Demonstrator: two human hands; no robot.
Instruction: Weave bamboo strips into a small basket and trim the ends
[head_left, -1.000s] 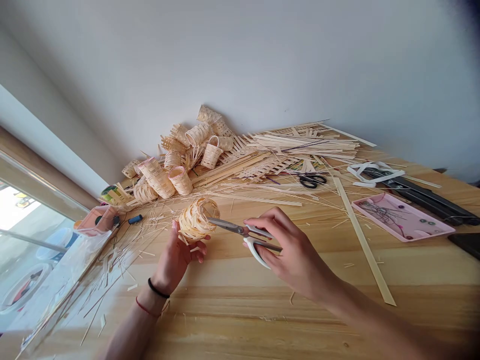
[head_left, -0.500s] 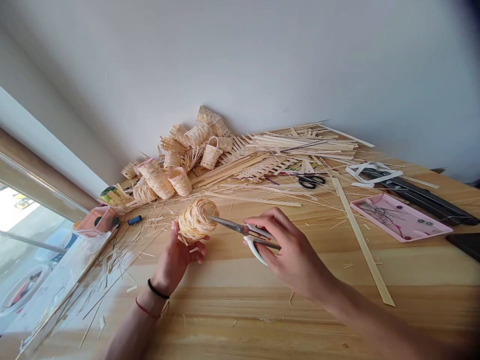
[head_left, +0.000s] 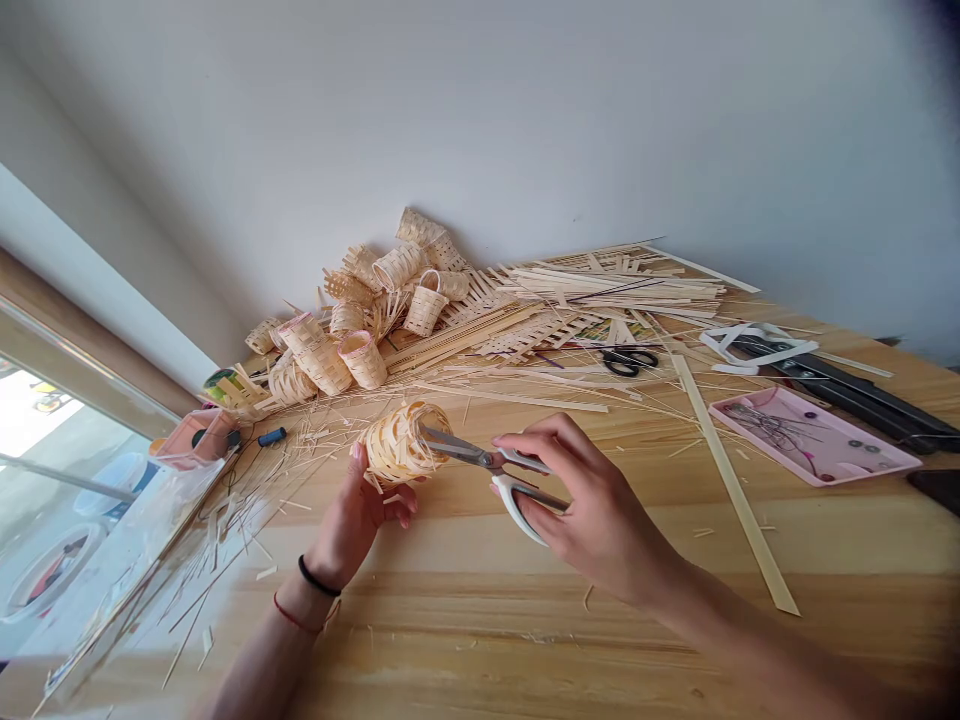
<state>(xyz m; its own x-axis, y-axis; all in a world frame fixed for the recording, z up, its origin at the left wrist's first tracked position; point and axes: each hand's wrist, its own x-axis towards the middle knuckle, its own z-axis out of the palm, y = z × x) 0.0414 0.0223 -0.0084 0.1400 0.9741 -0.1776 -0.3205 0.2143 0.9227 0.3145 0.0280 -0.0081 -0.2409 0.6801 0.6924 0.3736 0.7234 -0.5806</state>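
My left hand [head_left: 367, 510] cradles a small woven basket [head_left: 394, 445] made of pale bamboo strips. The basket is tipped on its side, with its open mouth toward the right and loose strip ends sticking out below. Scissors [head_left: 480, 458] with white handles are in my right hand [head_left: 589, 490], its fingers through the loops. Their blades reach into the basket's mouth at the rim; whether they touch a strip I cannot tell.
Finished and half-woven baskets [head_left: 322, 355] are heaped by the wall, beside bundled strips [head_left: 615, 290]. Black scissors [head_left: 628, 360], a pink tray [head_left: 817, 440] of wires, a long flat strip [head_left: 735, 490] and a black tool [head_left: 847, 390] lie rightward. A pink box [head_left: 196, 438] stands left.
The basket has turned slightly in my left hand, its mouth facing more to the right. The scissors' blades now reach further into the mouth. The view has shifted slightly.
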